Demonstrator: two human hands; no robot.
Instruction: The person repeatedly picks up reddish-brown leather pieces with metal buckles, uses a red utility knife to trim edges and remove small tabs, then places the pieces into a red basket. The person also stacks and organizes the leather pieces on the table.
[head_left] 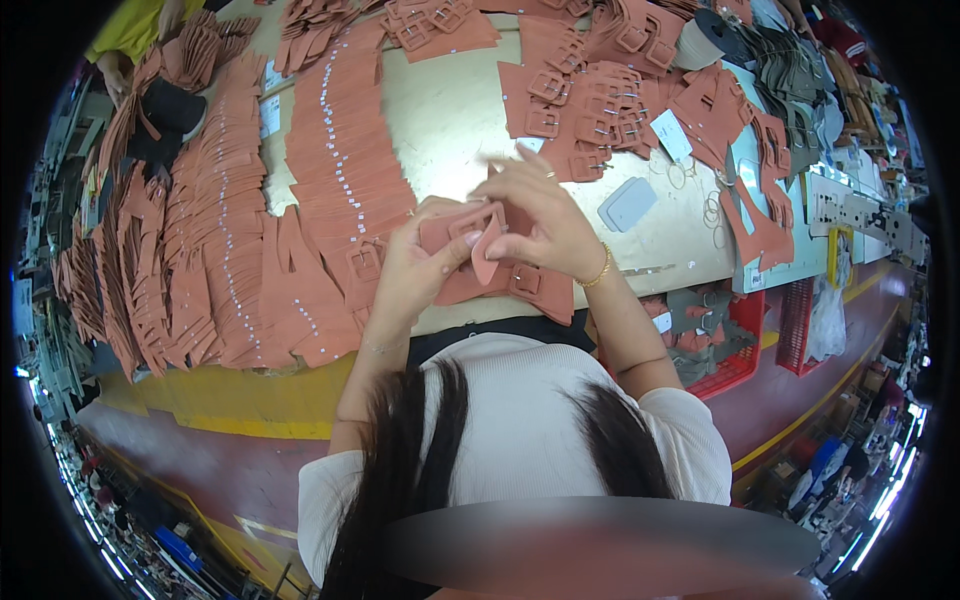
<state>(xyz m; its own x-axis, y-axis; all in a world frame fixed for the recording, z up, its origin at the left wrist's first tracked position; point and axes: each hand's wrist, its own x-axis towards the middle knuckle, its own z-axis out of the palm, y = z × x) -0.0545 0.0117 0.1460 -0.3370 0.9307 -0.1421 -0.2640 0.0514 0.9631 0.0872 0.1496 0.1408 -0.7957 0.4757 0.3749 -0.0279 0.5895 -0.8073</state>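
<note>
My left hand (415, 265) and my right hand (540, 215) meet above the front edge of the table, both gripping one terracotta leather strap piece with a square buckle (478, 228). The strap's pointed tongue hangs down between my thumbs. Directly under my hands lie two more strap pieces with buckles (525, 285) on the table edge. A gold bracelet is on my right wrist and a ring on one finger.
Long overlapping rows of terracotta straps (335, 150) cover the left of the pale worktable (450, 115). Buckled pieces (590, 110) are heaped at the back right. A red crate (735, 345) sits below the table. Another person in a yellow top (135, 30) works at the far left.
</note>
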